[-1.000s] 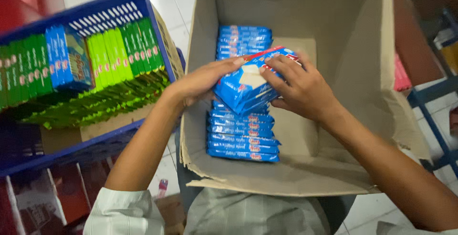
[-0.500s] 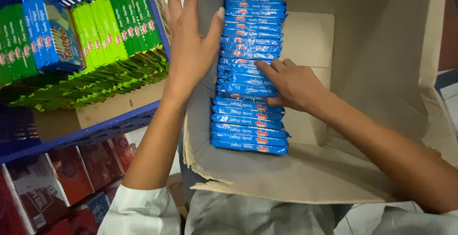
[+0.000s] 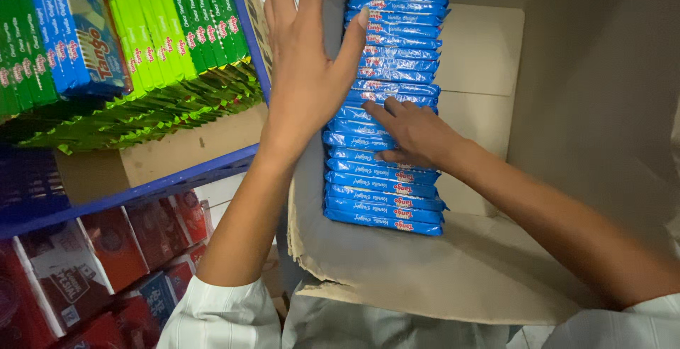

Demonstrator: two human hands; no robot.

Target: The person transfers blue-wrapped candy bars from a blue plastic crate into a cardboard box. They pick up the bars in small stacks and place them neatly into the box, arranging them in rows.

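A long row of flat blue snack packets (image 3: 386, 200) stands on edge inside an open cardboard box (image 3: 489, 271). My right hand (image 3: 414, 133) rests on the middle of the row, fingers pressing down on the packets' upper edges. My left hand (image 3: 308, 59) is raised flat against the row's left side near the box's left wall, fingers spread, thumb touching the upper packets. Neither hand grips a packet.
To the left, a blue plastic basket (image 3: 177, 179) holds green packets (image 3: 170, 30), blue packets (image 3: 71, 37) and a brown cardboard sheet. Red and dark boxes (image 3: 106, 257) sit on the floor below it. The box's right half is bare cardboard.
My hands set a bundle of blue packets down into the box, lengthening the row. The left hand then moved off to the row's left side, and the right one flattened on top.
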